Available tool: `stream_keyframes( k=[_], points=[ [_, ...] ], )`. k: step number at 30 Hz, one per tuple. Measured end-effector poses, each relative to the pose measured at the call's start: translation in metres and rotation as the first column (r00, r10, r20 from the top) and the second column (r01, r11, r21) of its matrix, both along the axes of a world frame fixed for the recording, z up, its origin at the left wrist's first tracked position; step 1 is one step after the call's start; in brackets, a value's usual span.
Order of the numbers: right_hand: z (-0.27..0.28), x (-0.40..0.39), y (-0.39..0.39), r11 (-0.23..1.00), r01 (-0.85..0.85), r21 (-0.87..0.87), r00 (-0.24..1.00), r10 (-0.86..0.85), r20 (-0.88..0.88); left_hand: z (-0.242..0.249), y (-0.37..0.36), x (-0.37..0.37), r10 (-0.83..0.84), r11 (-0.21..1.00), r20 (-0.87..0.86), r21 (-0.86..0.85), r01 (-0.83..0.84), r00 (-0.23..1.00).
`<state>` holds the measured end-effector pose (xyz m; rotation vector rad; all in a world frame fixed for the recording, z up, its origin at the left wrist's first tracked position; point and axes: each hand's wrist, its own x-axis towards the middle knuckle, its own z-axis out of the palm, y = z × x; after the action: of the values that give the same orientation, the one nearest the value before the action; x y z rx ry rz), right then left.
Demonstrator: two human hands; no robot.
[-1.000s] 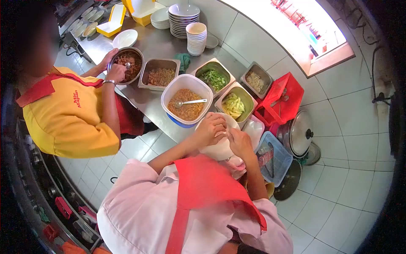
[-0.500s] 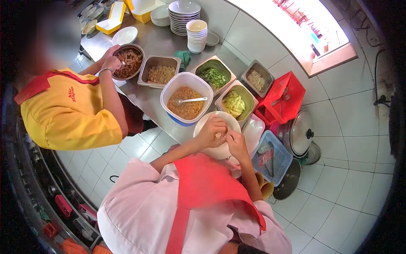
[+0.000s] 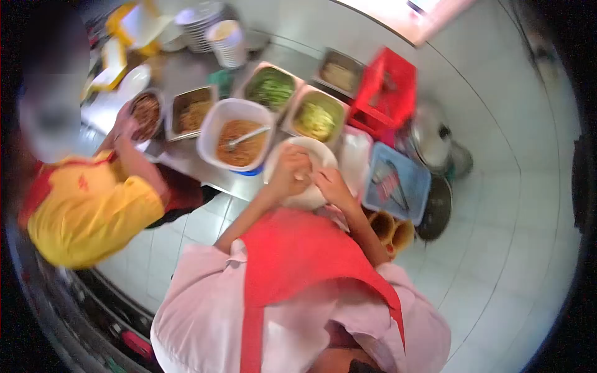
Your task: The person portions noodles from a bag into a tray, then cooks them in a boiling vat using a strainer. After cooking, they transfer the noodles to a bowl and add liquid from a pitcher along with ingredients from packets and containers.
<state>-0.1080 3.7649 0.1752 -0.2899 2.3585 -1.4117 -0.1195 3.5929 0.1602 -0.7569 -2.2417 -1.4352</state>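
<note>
Over a white bowl [image 3: 322,153] close to my red apron, my left hand [image 3: 292,169] has its fingers curled inward. My right hand [image 3: 331,186] is right beside it, fingertips drawn together in a pinch. Whatever lies between the fingers is too small and blurred to name. Just beyond the bowl are a metal pan of pale yellow-green slices [image 3: 316,120] and a white tub [image 3: 208,127] of orange-brown crumbly food with a metal spoon [image 3: 249,135] in it. A pan of chopped greens [image 3: 271,88] stands behind these.
At left, a co-worker in a yellow shirt [image 3: 99,217] has a hand at a bowl of brown food [image 3: 146,116]. A red basket [image 3: 385,93], a blue plastic bin [image 3: 398,186] and a lidded pot [image 3: 432,137] stand on my right. Stacked bowls [image 3: 196,31] are at the back.
My view has swung, so the counter and the co-worker appear farther left and the picture is blurred. Both hands stay together over the bowl, with little change in their grip.
</note>
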Motion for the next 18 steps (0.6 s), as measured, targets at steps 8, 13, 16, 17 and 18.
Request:
stream_keyframes(
  k=[8, 13, 16, 17, 18],
  points=[
    [0.039, 0.003, 0.046, 0.995, 0.082, 0.048, 0.984, -0.073, -0.164, 0.029, -0.003, 0.011, -0.009, 0.974, -0.115, -0.225, -0.017, 0.993],
    [0.035, -0.017, 0.148, 0.840, 0.370, 0.396, 0.921, -0.279, -0.271, 0.043, -0.012, 0.025, 0.131, 0.972, -0.111, -0.179, -0.150, 0.985],
    [0.008, -0.021, 0.176, 0.726, 0.205, 0.656, 0.971, -0.069, -0.227, 0.060, -0.012, 0.032, 0.146, 0.989, -0.110, -0.019, -0.149, 0.983],
    [-0.001, -0.019, 0.177, 0.732, 0.199, 0.651, 0.972, -0.061, -0.229, 0.064, -0.011, 0.036, 0.156, 0.987, -0.113, -0.024, -0.159, 0.981],
    [-0.008, -0.016, 0.176, 0.677, 0.174, 0.715, 0.952, 0.070, -0.298, 0.068, -0.010, 0.040, 0.155, 0.988, -0.092, -0.012, -0.157, 0.984]
  ],
)
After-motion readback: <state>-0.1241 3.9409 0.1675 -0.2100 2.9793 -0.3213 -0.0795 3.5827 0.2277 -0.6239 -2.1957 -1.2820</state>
